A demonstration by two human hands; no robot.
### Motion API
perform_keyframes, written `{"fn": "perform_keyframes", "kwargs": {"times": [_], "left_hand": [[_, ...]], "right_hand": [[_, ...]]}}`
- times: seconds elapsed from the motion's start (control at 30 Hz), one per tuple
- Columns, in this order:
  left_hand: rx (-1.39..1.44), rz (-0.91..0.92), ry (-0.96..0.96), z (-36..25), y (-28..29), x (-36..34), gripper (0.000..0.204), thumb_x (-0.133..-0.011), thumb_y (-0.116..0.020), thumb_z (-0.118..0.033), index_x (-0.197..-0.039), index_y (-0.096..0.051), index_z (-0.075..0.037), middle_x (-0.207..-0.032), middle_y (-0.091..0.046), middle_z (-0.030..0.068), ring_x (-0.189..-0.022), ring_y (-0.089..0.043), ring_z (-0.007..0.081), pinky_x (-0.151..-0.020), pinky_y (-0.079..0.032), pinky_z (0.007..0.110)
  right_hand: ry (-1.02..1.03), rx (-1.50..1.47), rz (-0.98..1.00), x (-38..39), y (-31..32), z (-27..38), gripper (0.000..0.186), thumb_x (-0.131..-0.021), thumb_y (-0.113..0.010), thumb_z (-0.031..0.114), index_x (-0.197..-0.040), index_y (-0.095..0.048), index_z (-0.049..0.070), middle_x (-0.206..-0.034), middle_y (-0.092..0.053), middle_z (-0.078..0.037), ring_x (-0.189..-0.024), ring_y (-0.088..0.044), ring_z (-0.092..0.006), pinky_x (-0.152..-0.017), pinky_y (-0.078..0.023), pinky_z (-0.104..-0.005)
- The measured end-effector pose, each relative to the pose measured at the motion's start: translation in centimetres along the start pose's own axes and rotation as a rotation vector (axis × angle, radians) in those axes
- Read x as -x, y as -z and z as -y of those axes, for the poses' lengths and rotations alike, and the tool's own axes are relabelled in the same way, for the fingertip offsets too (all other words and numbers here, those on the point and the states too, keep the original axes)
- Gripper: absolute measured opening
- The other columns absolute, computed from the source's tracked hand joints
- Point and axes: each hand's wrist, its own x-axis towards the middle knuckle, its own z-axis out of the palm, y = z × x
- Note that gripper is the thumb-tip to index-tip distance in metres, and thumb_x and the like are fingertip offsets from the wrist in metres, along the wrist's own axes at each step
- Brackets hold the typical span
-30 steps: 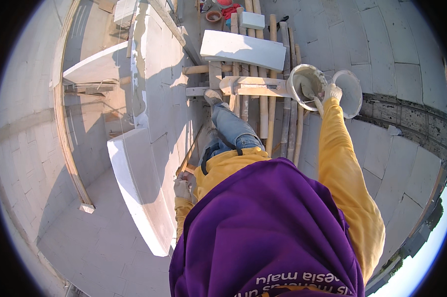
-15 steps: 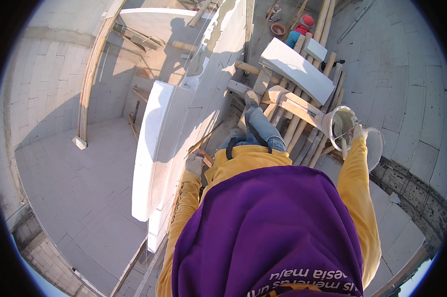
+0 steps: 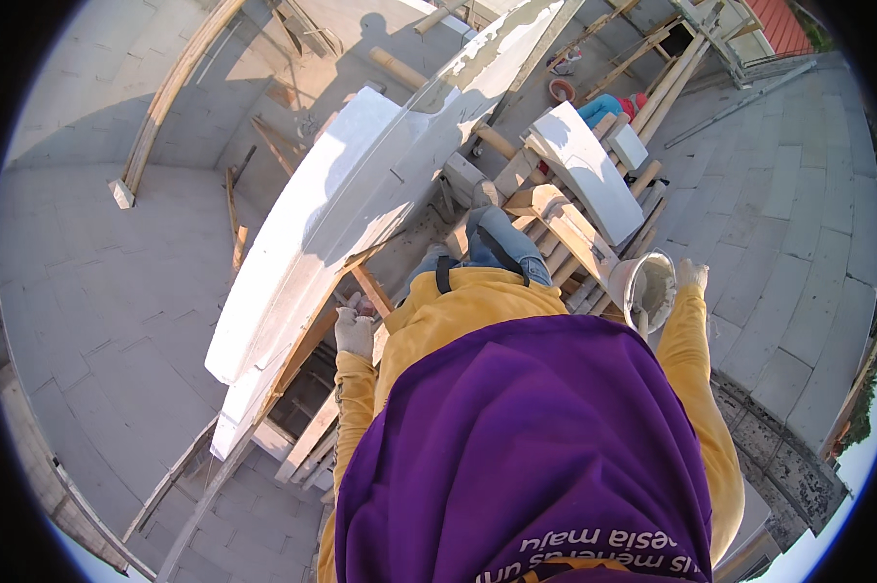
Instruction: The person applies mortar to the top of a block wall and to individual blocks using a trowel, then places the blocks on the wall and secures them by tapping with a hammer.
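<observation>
My left hand (image 3: 354,332), in a pale glove, is curled beside a wooden brace (image 3: 370,290) along the white block wall (image 3: 322,233); whatever it grips is hidden. My right hand (image 3: 692,277), also gloved, is closed just right of a mortar-smeared white bucket (image 3: 655,277); I cannot make out what is in it. A short timber frame (image 3: 569,228) lies left of the bucket, below a long white block (image 3: 584,170). My legs, in jeans, reach forward between the wall and the timber.
Several bamboo poles (image 3: 671,78) run under the blocks, with a small block (image 3: 628,146), red and blue items (image 3: 605,109) and a terracotta-coloured tub (image 3: 561,90) behind. Pale block walls (image 3: 778,223) stand at right; lengths of timber (image 3: 176,87) lean at far left.
My view has swung, showing more of the structure ahead. My right hand has shifted from inside the bucket's rim to its right edge; my left hand has moved slightly up along the wall.
</observation>
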Motion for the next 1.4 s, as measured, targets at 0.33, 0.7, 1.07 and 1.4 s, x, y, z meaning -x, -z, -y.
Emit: {"fn": "perform_keyframes", "kwargs": {"times": [0.33, 0.7, 1.07, 1.4], "left_hand": [[0.1, -0.639, -0.292, -4.3, 5.0, 5.6, 0.036, -0.101, -0.063, -0.024, -0.126, -0.061, 0.003, -0.099, -0.07, 0.0092, -0.091, -0.066, 0.0157, -0.082, -0.053, 0.032], [-1.038, -0.631, -0.384, -11.8, 16.7, 4.7, 0.052, -0.093, -0.064, -0.025, -0.14, -0.055, -0.004, -0.149, -0.047, 0.0154, -0.138, -0.044, 0.0345, -0.116, -0.036, 0.046], [-1.299, -0.457, -0.335, -11.4, 17.5, 3.9, 0.068, -0.088, -0.068, -0.025, -0.149, -0.045, -0.005, -0.158, -0.037, 0.0127, -0.147, -0.033, 0.0306, -0.121, -0.028, 0.042], [-1.31, -0.39, -0.06, -17.2, 15.8, 3.6, 0.1, -0.072, -0.085, -0.031, -0.155, -0.035, -0.007, -0.144, -0.05, 0.0194, -0.132, -0.049, 0.0366, -0.111, -0.042, 0.043]], "right_hand": [[1.421, -0.403, -0.138, 26.3, 12.4, 39.2, 0.024, -0.094, -0.068, 0.017, -0.115, -0.065, 0.005, -0.097, -0.07, -0.019, -0.089, -0.071, -0.0349, -0.078, -0.055, -0.0415], [2.434, 0.428, 0.112, 56.3, 9.3, 56.5, 0.034, -0.084, -0.067, 0.015, -0.116, -0.068, 0.003, -0.125, -0.063, -0.02, -0.113, -0.062, -0.0352, -0.094, -0.051, -0.0465], [2.647, 0.341, 0.309, 56.0, 5.1, 57.1, 0.053, -0.075, -0.07, 0.018, -0.127, -0.066, 0.01, -0.11, -0.065, -0.018, -0.106, -0.065, -0.0333, -0.086, -0.054, -0.045], [2.475, 0.49, 0.291, 54.6, 3.5, 56.4, 0.08, -0.076, -0.078, 0.034, -0.148, -0.047, 0.018, -0.132, -0.06, -0.013, -0.124, -0.058, -0.0321, -0.098, -0.044, -0.0485]]}}
